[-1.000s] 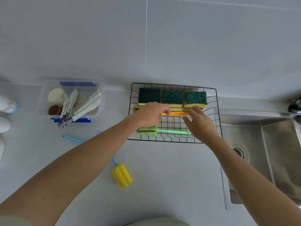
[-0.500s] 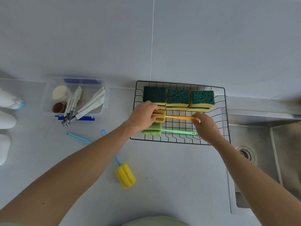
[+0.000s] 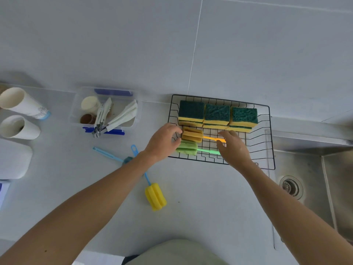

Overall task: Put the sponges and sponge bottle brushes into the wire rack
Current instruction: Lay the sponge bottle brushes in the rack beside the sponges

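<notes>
Both of my hands had let go of the orange brush since a moment before, and my left hand had slid back from its sponge head.

Nearest to me on the table (image 3: 200, 197) lay the yellow brush (image 3: 155, 197) with its blue handle, still outside the rack. Just past it, a second blue brush (image 3: 107, 154) lay flat too, partly under my left arm.

My left hand (image 3: 162, 143) was at the left edge of the wire rack (image 3: 271, 138). Its grip was open, with the fingers loosely curled right beside the brush heads, holding nothing. My right hand (image 3: 234, 148) was over the middle of the rack. Its grip was open as well, with the fingertips close to the orange handle. I could not tell if they touched it.

Inside the rack, the green brush (image 3: 188, 148) lay in front and the orange brush (image 3: 192, 135) lay just behind it, side by side, heads to the left. Behind them, against the back wall of the rack, the green and yellow sponges (image 3: 216, 116) sat in a row of three stacks.

Off to the left stood a clear box (image 3: 76, 111) and two white cups (image 3: 18, 114). The sink (image 3: 309, 180) was on the right.
</notes>
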